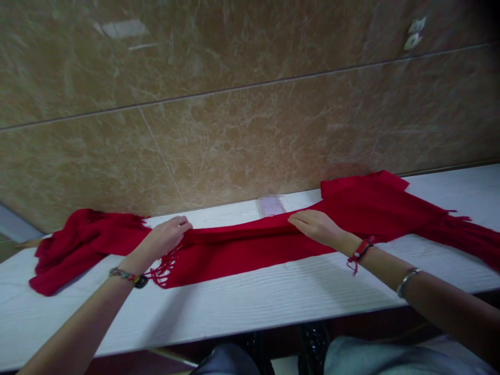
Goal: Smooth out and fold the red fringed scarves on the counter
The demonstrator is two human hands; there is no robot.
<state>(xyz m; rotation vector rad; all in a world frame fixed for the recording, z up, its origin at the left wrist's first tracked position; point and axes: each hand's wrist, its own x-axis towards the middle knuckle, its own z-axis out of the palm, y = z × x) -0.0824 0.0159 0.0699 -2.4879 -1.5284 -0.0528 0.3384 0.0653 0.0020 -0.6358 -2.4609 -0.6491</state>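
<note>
A long red fringed scarf (250,250) lies stretched across the white table (242,302). My left hand (166,235) pinches the scarf's far edge near its fringed left end. My right hand (314,226) grips the same far edge further right, lifting a fold of cloth slightly. The scarf's right part (390,208) runs on toward the table's right end, with more fringe hanging there.
A second bundle of red cloth (78,245) is heaped at the table's left end. A small pale card-like object (271,205) lies by the marble wall (250,114) behind the scarf. My knees show below the table's near edge.
</note>
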